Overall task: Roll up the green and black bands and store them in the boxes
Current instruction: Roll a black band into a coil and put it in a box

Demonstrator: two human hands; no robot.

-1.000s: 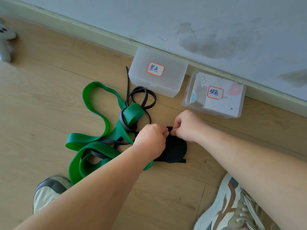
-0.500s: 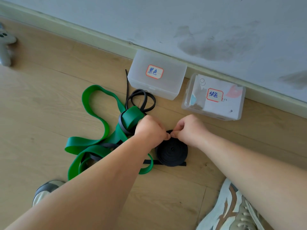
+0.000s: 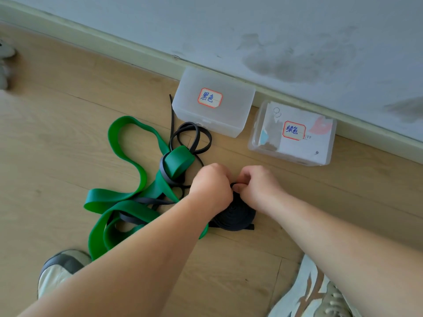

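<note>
A wide green band [image 3: 128,161] lies in loose loops on the wooden floor, tangled with a thin black band [image 3: 194,138]. Part of the black band is wound into a flat black roll [image 3: 238,217] on the floor. My left hand [image 3: 211,187] and my right hand [image 3: 257,187] meet just above the roll, both pinching the black band at its top edge. Two closed translucent boxes stand by the wall: the left box [image 3: 231,110] and the right box [image 3: 295,152], each with a red-framed handwritten label.
A skirting board [image 3: 137,51] and a stained wall run behind the boxes. My shoes show at the lower left [image 3: 59,271] and lower right [image 3: 315,294]. A grey object [image 3: 4,65] lies at the far left edge.
Both hands have stayed at the roll's top edge and shifted slightly while working the black band. The roll stays in place.
</note>
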